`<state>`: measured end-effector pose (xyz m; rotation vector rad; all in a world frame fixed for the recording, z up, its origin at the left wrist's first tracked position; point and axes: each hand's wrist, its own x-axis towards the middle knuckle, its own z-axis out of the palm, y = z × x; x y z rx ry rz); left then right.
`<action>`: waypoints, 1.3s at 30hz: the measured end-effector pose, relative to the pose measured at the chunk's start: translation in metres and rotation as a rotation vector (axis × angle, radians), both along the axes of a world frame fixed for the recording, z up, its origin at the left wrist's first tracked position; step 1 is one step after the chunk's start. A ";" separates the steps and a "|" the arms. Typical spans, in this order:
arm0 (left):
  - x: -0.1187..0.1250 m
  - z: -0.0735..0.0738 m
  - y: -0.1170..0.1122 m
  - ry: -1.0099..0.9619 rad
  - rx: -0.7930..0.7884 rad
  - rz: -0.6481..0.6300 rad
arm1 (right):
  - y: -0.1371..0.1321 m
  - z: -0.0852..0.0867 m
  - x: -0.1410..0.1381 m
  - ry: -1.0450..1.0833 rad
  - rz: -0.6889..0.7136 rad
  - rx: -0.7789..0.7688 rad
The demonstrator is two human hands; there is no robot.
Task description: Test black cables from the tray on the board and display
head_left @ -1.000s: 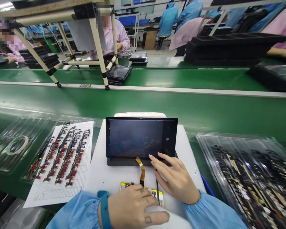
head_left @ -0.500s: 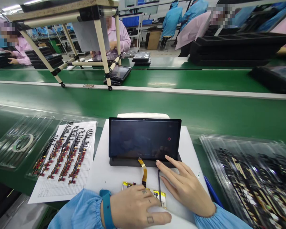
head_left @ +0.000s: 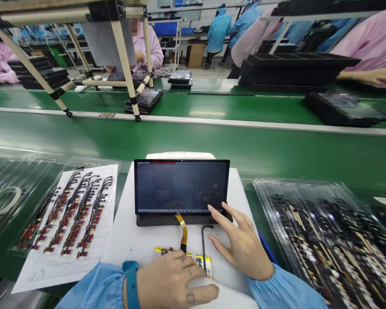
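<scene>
A black display panel [head_left: 182, 186] leans upright on a white work board [head_left: 128, 234], its lit screen dark blue with a red dot. Over its lower right corner is my right hand [head_left: 239, 244], fingers spread; whether the fingertips touch the glass I cannot tell. A gold flex cable [head_left: 182, 231] runs down from the panel toward a yellow-edged battery pack [head_left: 207, 262]. Lying over the battery is my left hand [head_left: 170, 279], its thumb stretched out away from the bent fingers, whose tips are hidden. A thin black cable [head_left: 203, 246] lies between the hands.
On the left, cable assemblies [head_left: 94, 214] lie in rows on a printed sheet [head_left: 51, 270], near a tape roll [head_left: 3, 201]. A clear tray [head_left: 266, 206] of electronic parts stands right. Beyond the green bench [head_left: 206, 141] are a pipe-frame stand [head_left: 125, 64], black trays [head_left: 286, 73] and co-workers.
The view has shifted, so the bench things appear farther left. A red strip and a bottom bar now show on the screen. My right fingertips are slightly higher over the panel.
</scene>
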<state>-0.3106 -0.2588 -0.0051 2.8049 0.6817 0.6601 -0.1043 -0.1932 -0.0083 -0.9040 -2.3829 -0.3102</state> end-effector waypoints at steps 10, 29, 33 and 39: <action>-0.001 0.000 0.000 0.025 -0.022 -0.023 | -0.001 0.005 -0.003 0.039 0.053 0.007; -0.004 0.002 0.000 -0.133 0.002 -0.042 | -0.003 0.002 0.001 0.133 -0.067 0.017; -0.003 0.003 0.001 -0.149 0.010 -0.031 | -0.004 -0.003 0.005 0.121 -0.094 0.002; -0.001 0.006 0.001 -0.190 0.019 -0.007 | -0.004 -0.008 0.008 0.100 -0.089 -0.039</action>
